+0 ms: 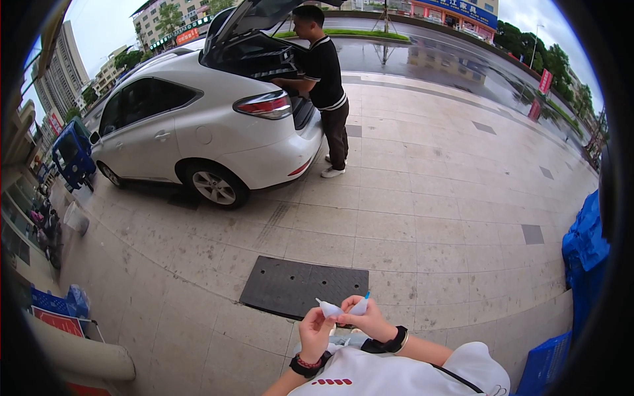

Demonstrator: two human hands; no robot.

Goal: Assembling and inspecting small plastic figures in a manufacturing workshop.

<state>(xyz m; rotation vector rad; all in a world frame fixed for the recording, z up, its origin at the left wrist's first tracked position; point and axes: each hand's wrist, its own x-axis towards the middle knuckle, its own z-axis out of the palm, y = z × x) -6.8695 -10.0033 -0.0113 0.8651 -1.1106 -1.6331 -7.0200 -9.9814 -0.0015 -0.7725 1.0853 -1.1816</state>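
My left hand (316, 329) is closed on a small translucent white cone-shaped piece (331, 309) with a narrow tip pointing up and left. My right hand (371, 321) pinches a similar whitish piece (358, 307) with a thin blue tip standing up. Both hands meet in front of my white shirt, fingertips touching or nearly so. Whether the two pieces are joined is hidden by the fingers. Black bands circle both wrists.
A white car (211, 125) stands with its tailgate up; a person (327, 72) in dark clothes leans into its trunk. A black ramp mat (304, 284) lies on the tiled pavement. Blue crates (545, 363) and a blue tarp (588, 241) are at the right.
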